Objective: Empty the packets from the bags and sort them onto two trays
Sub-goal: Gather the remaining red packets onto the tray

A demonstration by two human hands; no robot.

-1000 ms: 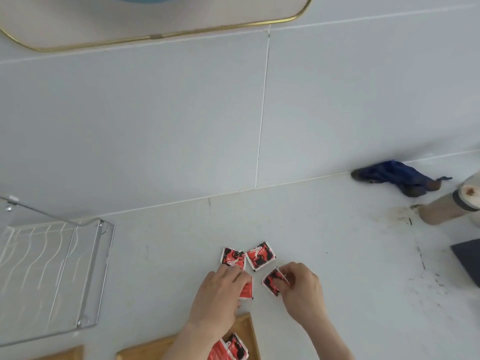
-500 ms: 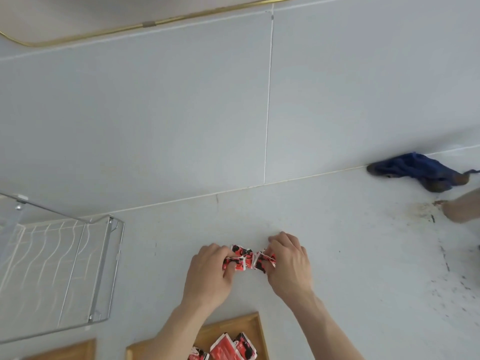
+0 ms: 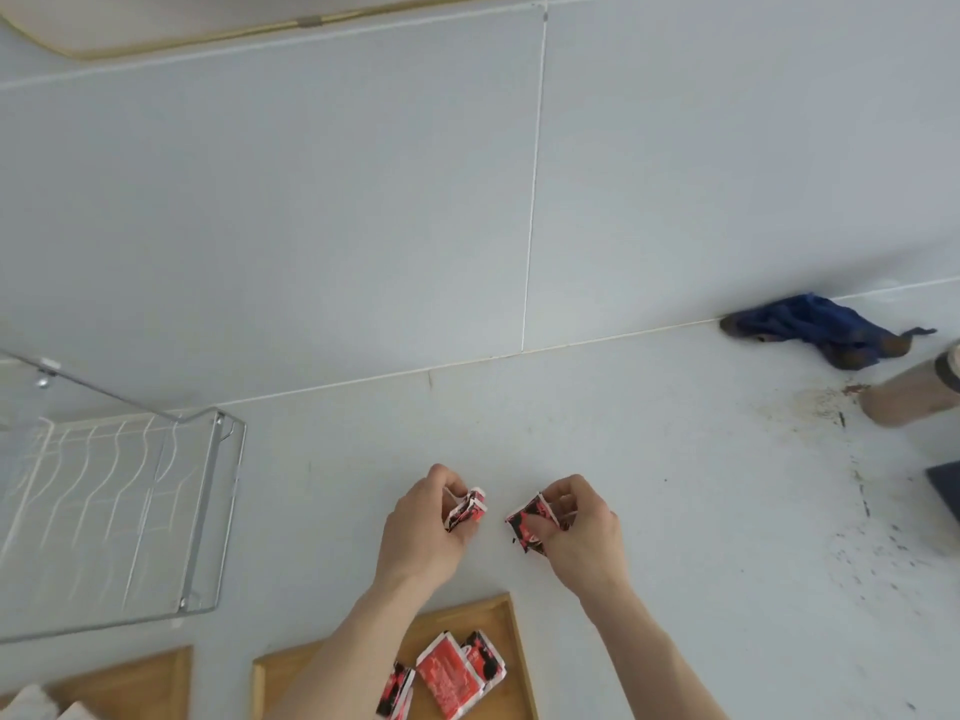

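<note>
My left hand [image 3: 423, 532] pinches a small bunch of red-and-black packets [image 3: 466, 511] just above the white counter. My right hand [image 3: 582, 535] grips another bunch of the same red-and-black packets [image 3: 529, 523], a hand's width to the right. Below my forearms lies a wooden tray [image 3: 511, 662] with three red-and-black packets [image 3: 449, 675] lying on it. A second wooden tray [image 3: 150, 678] sits at the lower left, with something white at its bottom edge.
A clear acrylic rack [image 3: 208, 511] stands on the left of the counter. A crumpled blue cloth bag [image 3: 821, 330] lies against the tiled wall at the right, near a tan object [image 3: 909, 397] and dark crumbs. A dark item [image 3: 948, 485] touches the right edge.
The packets lay loose on the counter a second ago. Both hands gathered them together, then drew apart, each now holding a bunch lifted off the counter.
</note>
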